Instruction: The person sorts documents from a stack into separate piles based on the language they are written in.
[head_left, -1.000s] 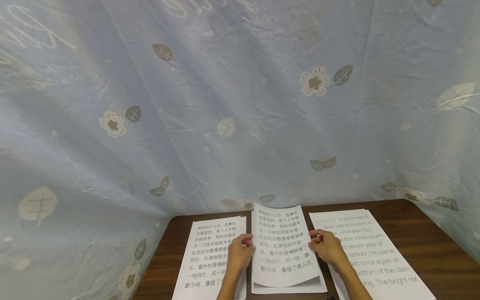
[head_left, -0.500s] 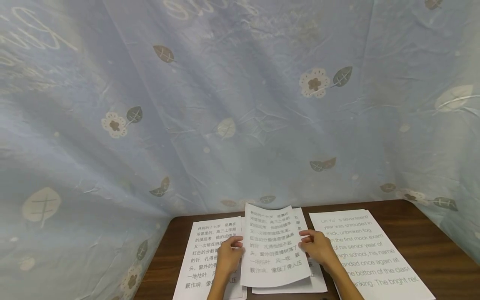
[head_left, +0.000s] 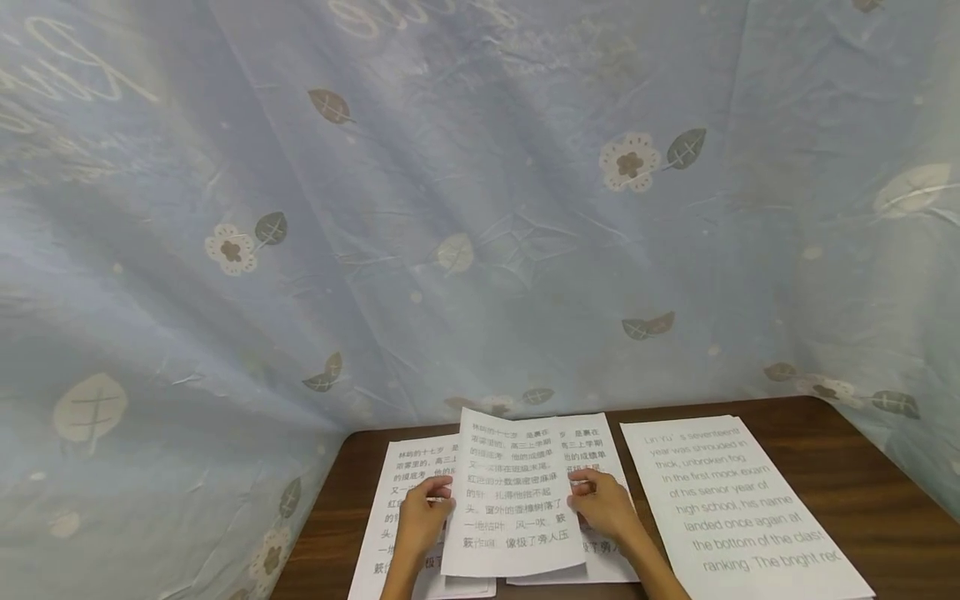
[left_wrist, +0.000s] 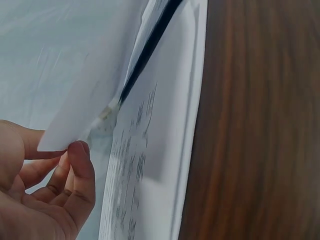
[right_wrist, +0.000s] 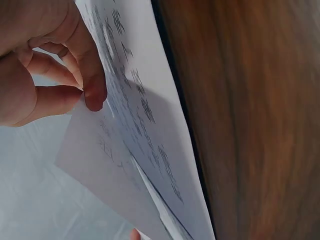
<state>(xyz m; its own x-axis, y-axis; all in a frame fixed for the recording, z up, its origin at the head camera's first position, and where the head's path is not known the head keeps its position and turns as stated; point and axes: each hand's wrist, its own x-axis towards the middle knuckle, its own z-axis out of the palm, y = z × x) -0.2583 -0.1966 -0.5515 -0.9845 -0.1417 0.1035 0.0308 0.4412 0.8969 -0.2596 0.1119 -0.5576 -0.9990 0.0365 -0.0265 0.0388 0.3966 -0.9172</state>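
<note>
A printed sheet of Chinese text (head_left: 513,500) is held raised between both hands, overlapping the left and middle paper stacks. My left hand (head_left: 422,521) pinches its left edge; in the left wrist view, thumb and fingertips of the left hand (left_wrist: 55,185) meet on the sheet (left_wrist: 95,85). My right hand (head_left: 606,507) pinches the right edge, and the right wrist view shows the right hand (right_wrist: 60,65) gripping the sheet (right_wrist: 105,165). Beneath it lie the left stack (head_left: 375,542) and the middle stack (head_left: 615,467), each partly covered.
A stack with English text (head_left: 738,500) lies at the right of the dark wooden table (head_left: 817,450). Behind and beside the table hangs a pale blue cloth (head_left: 525,250) with leaves and flowers.
Both hands have carried the sheet leftward from over the middle stack, so it now covers part of the left stack and uncovers more of the middle one.
</note>
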